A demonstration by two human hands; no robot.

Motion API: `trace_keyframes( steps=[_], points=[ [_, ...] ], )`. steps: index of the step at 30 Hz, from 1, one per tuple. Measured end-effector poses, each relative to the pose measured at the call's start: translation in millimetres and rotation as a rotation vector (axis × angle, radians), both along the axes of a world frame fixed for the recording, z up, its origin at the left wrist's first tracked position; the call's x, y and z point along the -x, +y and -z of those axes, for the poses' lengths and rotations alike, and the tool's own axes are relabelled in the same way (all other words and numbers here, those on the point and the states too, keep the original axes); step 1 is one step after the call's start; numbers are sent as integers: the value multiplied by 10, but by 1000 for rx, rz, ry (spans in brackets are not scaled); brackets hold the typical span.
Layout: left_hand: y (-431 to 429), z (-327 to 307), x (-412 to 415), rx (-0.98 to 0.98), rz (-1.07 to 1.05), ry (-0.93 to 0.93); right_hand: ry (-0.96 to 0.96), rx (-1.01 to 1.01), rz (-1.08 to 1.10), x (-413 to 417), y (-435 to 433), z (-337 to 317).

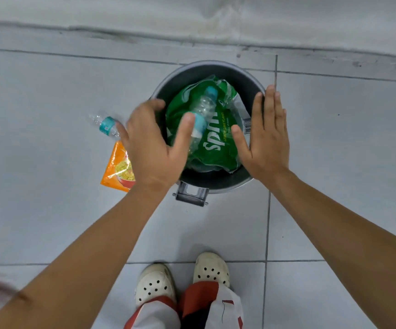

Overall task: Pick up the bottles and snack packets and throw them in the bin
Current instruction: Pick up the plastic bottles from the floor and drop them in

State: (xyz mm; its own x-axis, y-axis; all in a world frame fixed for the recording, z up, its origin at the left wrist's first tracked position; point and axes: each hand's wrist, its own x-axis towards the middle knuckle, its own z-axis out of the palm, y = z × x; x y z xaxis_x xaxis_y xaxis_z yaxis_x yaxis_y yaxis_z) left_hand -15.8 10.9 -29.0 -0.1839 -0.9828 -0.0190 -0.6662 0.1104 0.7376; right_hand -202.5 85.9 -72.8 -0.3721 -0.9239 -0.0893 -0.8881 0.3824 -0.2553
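Hands: we're holding our left hand (154,148) and right hand (267,138) spread, empty, over the bin (216,184).
Inside: green wrapper (216,143), clear bottle (202,110) lying there.
Floor: another bottle (104,124), orange packet (118,169) waiting.

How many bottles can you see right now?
3: a clear bottle and a green bottle in the bin, one clear bottle on the floor left of it. Others may lie hidden underneath.

A: What does the floor (334,162) look like?
B: Pale grey tiles with dark grout lines (267,224).
A: And beyond the floor?
B: A stained whitish wall (192,17) meets its far edge; even, soft light throughout.
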Motion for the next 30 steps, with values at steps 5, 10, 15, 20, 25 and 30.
trace_keyframes(
  steps=[5, 10, 15, 20, 25, 30],
  points=[
    [-403, 429, -319, -24, -317, 142, -10, 20, 6, -2, 2, 18],
    [-755, 1134, -826, -535, -257, -413, 1, 39, 3, -2, 4, 32],
    [-827, 1416, -979, -733, -9, -673, -6, 63, 0, 12, 4, 49],
    [-656, 1522, -893, -596, -102, -597, -7, 69, 3, 15, -1, 67],
    [-467, 1343, -751, -498, -171, -405, -2, 53, 10, 10, 2, 50],
    [-407, 913, -686, -204, -321, 120, -24, 30, 18, 5, -5, 23]
  ],
)
